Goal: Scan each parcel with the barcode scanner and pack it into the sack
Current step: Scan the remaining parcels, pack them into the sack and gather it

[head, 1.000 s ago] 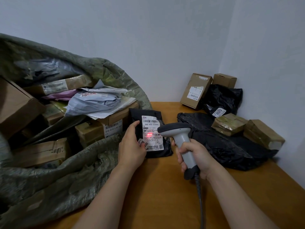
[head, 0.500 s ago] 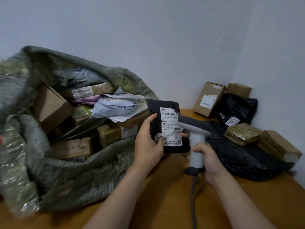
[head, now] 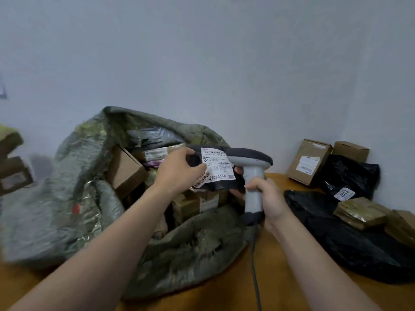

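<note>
My left hand [head: 179, 172] grips a black soft parcel [head: 221, 186] with a white barcode label, holding it in the air over the open mouth of the grey-green woven sack [head: 74, 198]. The sack lies on its side on the wooden table [head: 292, 277] and holds several cardboard boxes and mailers. My right hand [head: 270, 202] grips the handle of the grey barcode scanner [head: 252, 167], held upright just right of the parcel; its cable hangs down. The scanner's head covers the label's right edge.
On the right of the table lie a large black bag [head: 341, 239], a smaller black bag [head: 350, 173] with a "2023" sticker, taped brown parcels [head: 361, 212] and two cardboard boxes [head: 308, 161] against the wall. More boxes stand blurred at the far left [head: 11, 162].
My left hand has lifted the black parcel off the table and carried it up and left over the sack's mouth. The scanner's red light on the label is gone. The view swung left.
</note>
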The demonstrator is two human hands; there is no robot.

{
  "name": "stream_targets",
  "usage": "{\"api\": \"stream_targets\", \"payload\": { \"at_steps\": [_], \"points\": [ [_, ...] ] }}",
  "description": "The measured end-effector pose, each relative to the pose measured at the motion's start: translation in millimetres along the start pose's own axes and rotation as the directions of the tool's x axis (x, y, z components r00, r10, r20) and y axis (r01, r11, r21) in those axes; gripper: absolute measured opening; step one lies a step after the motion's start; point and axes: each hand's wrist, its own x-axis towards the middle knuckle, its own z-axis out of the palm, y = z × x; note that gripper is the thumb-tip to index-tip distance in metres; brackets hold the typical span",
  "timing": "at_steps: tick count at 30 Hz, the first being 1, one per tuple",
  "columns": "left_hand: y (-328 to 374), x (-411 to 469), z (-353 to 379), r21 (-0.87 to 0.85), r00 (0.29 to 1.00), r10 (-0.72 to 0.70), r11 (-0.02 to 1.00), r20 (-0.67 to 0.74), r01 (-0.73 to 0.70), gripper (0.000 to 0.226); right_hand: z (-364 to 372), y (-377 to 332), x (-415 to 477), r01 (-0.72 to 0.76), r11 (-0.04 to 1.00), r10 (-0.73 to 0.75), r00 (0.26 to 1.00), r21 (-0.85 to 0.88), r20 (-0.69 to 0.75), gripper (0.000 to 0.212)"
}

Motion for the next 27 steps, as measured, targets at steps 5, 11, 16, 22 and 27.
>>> {"api": "stream_targets", "payload": {
  "at_steps": [5, 11, 16, 22, 27],
  "points": [
    [-42.9, 52.8, -36.5, 0.559, 0.99, 0.136, 0.823, -0.023, -0.1, 0.048, 42.3, -10.8, 18.5, -0.017, 0.999, 0.017, 1.0, -0.03, -0.002, 0.043],
    [-67.5, 99.2, -58.9, 0.724, 0.918, 0.296, 0.567, 0.264, -0.392, 0.049, 65.8, -17.9, 35.5, -0.022, 0.993, 0.014, 0.997, -0.113, -0.073, 0.025],
    [-63.5, 119.2, -45.8, 0.63, 0.741, 0.442, 0.397, 0.506, -0.667, 0.029, 65.2, -30.3, 45.7, -0.057, 0.983, 0.025, 0.984, -0.177, -0.177, 0.015],
    [-68.6, 138.3, -45.4, 0.681, 0.764, 0.275, 0.348, 0.583, -0.645, 0.06, 65.0, -32.6, 58.3, -0.1, 0.976, 0.062, 0.979, -0.192, -0.196, 0.012],
    [-64.2, 146.2, -53.0, 0.72, 0.782, 0.275, 0.305, 0.56, -0.623, 0.068, 85.6, -21.5, 78.9, -0.122, 0.973, 0.092, 0.983, -0.195, -0.158, 0.023]
  ]
}}
